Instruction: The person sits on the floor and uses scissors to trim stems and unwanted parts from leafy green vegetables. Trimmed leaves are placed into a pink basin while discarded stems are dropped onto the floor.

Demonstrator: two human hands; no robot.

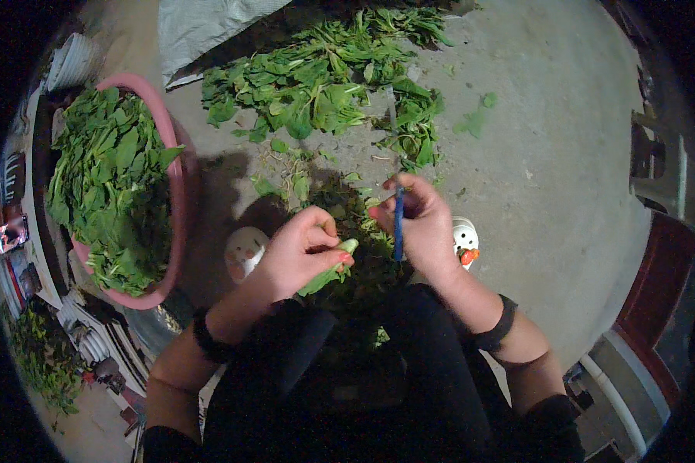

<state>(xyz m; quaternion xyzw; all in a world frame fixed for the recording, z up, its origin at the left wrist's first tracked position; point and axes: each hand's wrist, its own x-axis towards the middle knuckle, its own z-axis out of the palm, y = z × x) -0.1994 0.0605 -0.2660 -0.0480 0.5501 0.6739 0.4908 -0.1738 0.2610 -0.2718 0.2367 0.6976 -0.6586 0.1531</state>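
Note:
My left hand (298, 252) pinches a leafy green vegetable (324, 280); its pale stem end points up to the right and its leaves hang below the fingers. In my right hand (431, 226) is a knife with a blue handle (399, 226). Its thin blade extends away from me and looks blurred. The knife stands apart from the vegetable, to its right. Beneath both hands, a shadowed heap of leaf trimmings (347, 202) lies on the floor between my feet.
Loose leafy greens (301, 87) spread over the concrete floor (533, 173) ahead. A pink tub (176, 202) heaped with greens stands left. A white woven sack (208, 35) lies behind. White slippers (464, 231) are on my feet. A brown-red piece of furniture (657, 278) stands right.

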